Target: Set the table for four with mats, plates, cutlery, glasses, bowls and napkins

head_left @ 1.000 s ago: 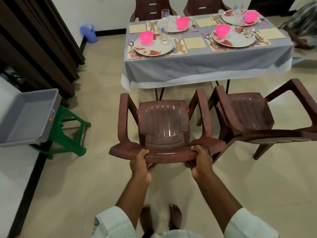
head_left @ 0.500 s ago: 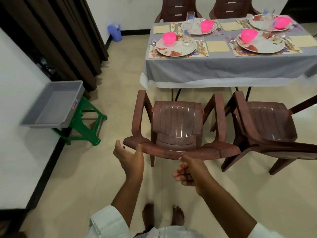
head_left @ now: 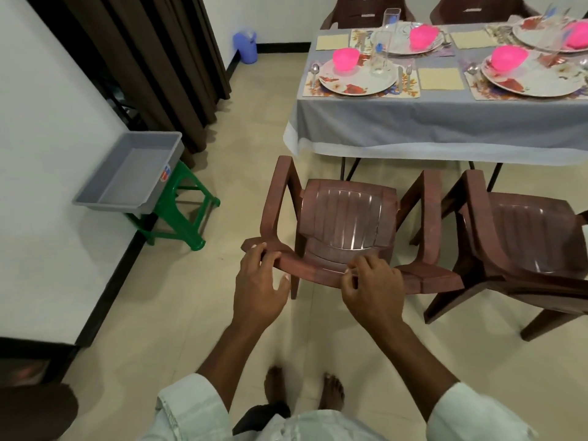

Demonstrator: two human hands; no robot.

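grey-clothed table [head_left: 445, 122] bearing mats [head_left: 410, 85]

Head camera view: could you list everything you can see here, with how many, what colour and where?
table: one, grey cloth with white hem, upper right
chairs: four, brown; nearest chair in the centre, one to its right, two behind the table
plates: four, white with flowers, on the mats
mats: four, floral, under the plates
bowls: four, pink, on the plates
napkins: three seen, pale yellow, between settings
glasses: clear, on the table, count unclear
cutlery: silver, beside the plates
tray: one, grey, on the stool
stool: one, green, left
bin: one, blue, by the far wall
curtain: dark brown, upper left
hands: left and right, on the nearest chair's back
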